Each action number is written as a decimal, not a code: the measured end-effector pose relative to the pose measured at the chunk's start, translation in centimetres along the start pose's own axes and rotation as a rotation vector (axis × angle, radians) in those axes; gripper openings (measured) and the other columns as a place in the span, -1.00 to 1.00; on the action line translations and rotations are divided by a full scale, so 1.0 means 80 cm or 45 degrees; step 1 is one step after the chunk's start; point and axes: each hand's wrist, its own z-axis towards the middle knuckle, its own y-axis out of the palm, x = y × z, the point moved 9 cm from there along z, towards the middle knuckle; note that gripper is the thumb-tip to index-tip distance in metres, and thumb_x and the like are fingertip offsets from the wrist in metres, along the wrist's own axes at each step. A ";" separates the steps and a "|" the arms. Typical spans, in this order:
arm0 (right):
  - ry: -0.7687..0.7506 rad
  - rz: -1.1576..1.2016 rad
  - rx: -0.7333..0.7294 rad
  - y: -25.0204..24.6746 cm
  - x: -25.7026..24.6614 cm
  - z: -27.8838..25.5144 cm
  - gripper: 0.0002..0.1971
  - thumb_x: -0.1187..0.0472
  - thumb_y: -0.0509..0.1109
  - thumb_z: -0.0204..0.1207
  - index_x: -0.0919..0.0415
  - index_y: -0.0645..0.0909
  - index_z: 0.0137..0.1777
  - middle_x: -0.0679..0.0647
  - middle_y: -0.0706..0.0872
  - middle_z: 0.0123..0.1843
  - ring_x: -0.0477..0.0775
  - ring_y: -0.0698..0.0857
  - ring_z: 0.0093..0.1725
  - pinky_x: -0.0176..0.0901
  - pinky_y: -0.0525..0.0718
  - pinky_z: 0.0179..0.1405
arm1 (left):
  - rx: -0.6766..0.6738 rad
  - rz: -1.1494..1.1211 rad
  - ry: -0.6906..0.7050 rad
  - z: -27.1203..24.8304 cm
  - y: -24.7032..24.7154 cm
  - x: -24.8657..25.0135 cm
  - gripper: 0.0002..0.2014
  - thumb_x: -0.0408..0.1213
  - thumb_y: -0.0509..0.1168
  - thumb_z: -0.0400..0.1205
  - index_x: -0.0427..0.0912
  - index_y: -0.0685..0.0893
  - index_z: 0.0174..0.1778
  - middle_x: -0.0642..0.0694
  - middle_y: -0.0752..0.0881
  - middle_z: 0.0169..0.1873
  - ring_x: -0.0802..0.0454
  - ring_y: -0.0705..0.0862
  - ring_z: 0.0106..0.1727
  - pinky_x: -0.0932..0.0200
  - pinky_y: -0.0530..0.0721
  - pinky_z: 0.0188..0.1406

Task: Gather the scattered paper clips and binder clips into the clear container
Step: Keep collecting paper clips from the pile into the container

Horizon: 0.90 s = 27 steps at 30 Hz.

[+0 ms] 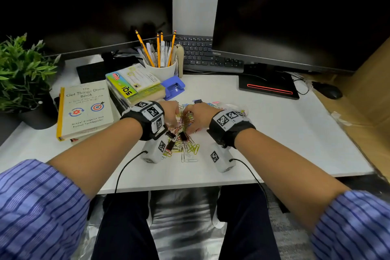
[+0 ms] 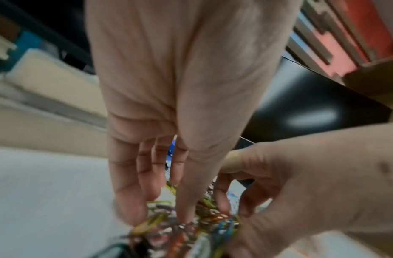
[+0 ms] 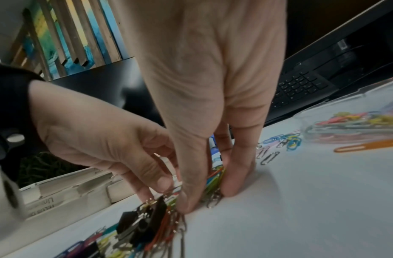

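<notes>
A heap of coloured paper clips with black binder clips lies mid-desk. My left hand reaches down into the heap's far left side, thumb and fingers pinching clips. My right hand faces it from the right, thumb and fingers closed round a bunch of clips. The binder clips lie just in front of both hands. The clear container stands to the right behind the right hand and holds coloured clips. More loose clips lie beside it.
A book and a stack of books lie to the left, with a blue hole punch and a pencil cup behind the heap. A keyboard, two monitors, a plant and a mouse ring the white desk.
</notes>
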 end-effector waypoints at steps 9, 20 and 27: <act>-0.038 0.012 0.104 0.000 -0.002 0.009 -0.69 0.25 0.50 0.41 0.21 0.68 0.17 0.16 0.76 0.12 0.15 0.71 0.07 -0.21 0.57 -0.08 | 0.069 0.126 0.098 0.015 0.009 0.027 -0.45 -0.19 0.56 0.39 -0.29 0.60 0.25 -0.22 0.70 0.19 -0.17 0.68 0.23 0.01 0.64 0.21; 0.091 0.567 0.239 -0.006 0.044 0.002 -0.92 0.42 0.42 0.45 0.26 0.61 -0.13 0.15 0.68 -0.23 0.11 0.73 -0.33 -0.09 0.75 -0.11 | 0.252 0.030 0.189 0.028 -0.004 0.036 -0.81 -0.42 0.37 0.52 -0.33 0.74 0.04 -0.23 0.75 0.12 -0.04 0.57 -0.08 0.28 0.46 -0.29; 0.105 1.234 0.196 -0.026 0.080 -0.025 -0.86 0.51 0.40 0.49 0.29 0.61 -0.20 0.15 0.72 -0.23 -0.06 0.71 -0.35 -0.34 0.75 -0.26 | 0.294 -0.411 0.246 0.039 -0.009 0.042 -0.88 -0.38 0.45 0.51 -0.30 0.72 -0.07 -0.06 0.65 -0.21 0.01 0.59 -0.14 0.37 0.47 -0.31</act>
